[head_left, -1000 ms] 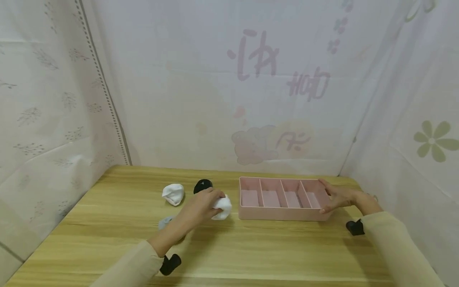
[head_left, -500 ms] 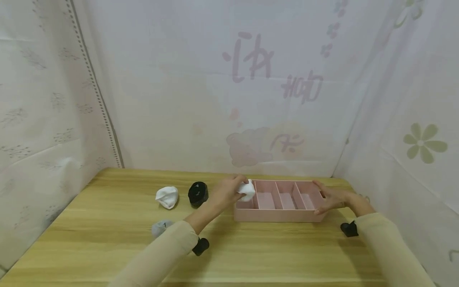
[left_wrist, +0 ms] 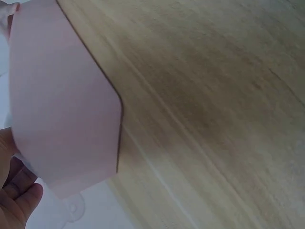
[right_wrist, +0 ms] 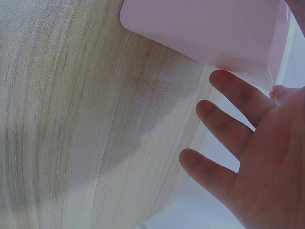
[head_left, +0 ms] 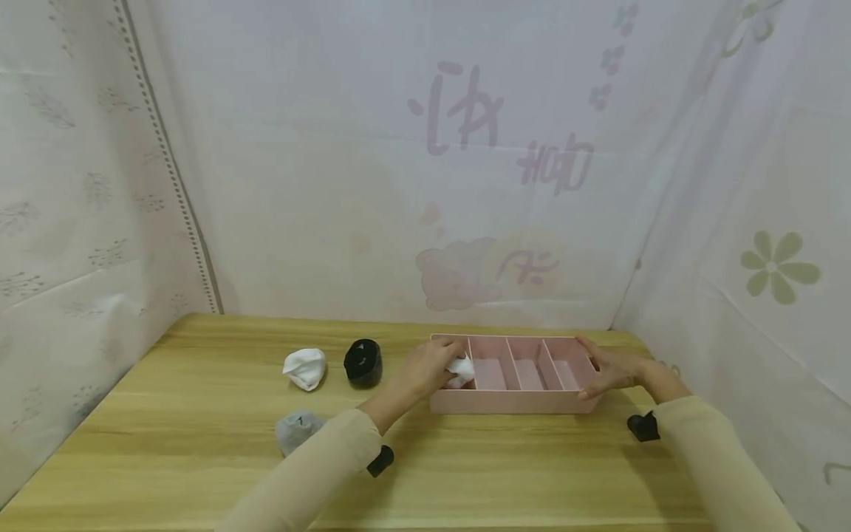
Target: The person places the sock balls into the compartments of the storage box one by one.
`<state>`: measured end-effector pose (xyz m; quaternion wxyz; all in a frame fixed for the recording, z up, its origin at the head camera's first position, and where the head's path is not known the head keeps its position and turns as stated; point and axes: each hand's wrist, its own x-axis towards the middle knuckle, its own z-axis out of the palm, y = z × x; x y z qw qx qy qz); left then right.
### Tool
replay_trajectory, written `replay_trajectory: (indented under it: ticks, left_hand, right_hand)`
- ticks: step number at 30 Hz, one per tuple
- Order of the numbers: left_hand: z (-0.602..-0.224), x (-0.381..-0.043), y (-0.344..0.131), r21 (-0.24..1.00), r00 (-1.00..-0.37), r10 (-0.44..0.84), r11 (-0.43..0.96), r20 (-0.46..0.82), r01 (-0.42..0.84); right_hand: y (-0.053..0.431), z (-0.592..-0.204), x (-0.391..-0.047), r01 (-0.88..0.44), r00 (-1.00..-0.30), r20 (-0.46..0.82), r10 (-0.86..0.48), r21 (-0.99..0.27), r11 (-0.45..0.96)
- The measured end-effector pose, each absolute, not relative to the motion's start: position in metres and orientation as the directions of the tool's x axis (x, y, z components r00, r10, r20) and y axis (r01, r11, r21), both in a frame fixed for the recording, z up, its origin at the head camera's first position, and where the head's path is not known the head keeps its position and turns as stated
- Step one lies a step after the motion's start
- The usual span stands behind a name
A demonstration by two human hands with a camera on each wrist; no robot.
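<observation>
My left hand (head_left: 432,366) holds a white balled-up sock (head_left: 460,371) in the leftmost compartment of the pink divided box (head_left: 512,402). The sock is partly hidden by the fingers, and the left wrist view shows the box's pink outer wall (left_wrist: 66,105) beside the curled fingers (left_wrist: 29,199). At the box's other end, my right hand (head_left: 614,368) grips across the right side, thumb at the front corner and a finger at the back. Three of its fingers (right_wrist: 224,121) spread loosely beside the wall in the right wrist view. The other compartments hold nothing.
On the wooden table (head_left: 199,414), left of the box, lie another white balled-up sock (head_left: 306,369), a black one (head_left: 363,363) and a grey one (head_left: 297,431) partly behind the left sleeve. A patterned white curtain (head_left: 319,185) hangs behind the table and along both sides.
My left hand has carried the white sock rightward from the table and lowered it into the box's left compartment. The right hand stays on the box's right end. The view has shifted slightly.
</observation>
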<state>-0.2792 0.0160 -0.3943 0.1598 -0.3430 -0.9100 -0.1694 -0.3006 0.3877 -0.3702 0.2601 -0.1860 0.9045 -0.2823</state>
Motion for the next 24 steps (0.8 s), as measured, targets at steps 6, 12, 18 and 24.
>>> replay_trajectory:
  ticks: [6, 12, 18, 24]
  left_hand:
    - [-0.3992, -0.2796, 0.0178, 0.196, -0.746, 0.555, 0.738, 0.368, 0.646]
    - [-0.3994, -0.2807, 0.0210, 0.172, -0.773, 0.552, 0.768, 0.312, 0.617]
    - [-0.3994, -0.2811, 0.0226, 0.113, -0.775, 0.563, 0.784, 0.287, 0.611]
    - [-0.3972, -0.2809, 0.0230, 0.105, -0.787, 0.565, 0.792, 0.248, 0.601]
  right_hand:
    - [0.3867, -0.3689, -0.2997, -0.204, -0.806, -0.357, -0.473, -0.581, 0.788]
    - [0.3871, -0.3701, -0.2980, -0.184, -0.806, -0.378, -0.456, -0.572, 0.799]
    - [0.3869, -0.3705, -0.2976, -0.184, -0.800, -0.377, -0.467, -0.587, 0.788]
    - [0.3859, -0.3709, -0.2975, -0.184, -0.802, -0.377, -0.464, -0.583, 0.791]
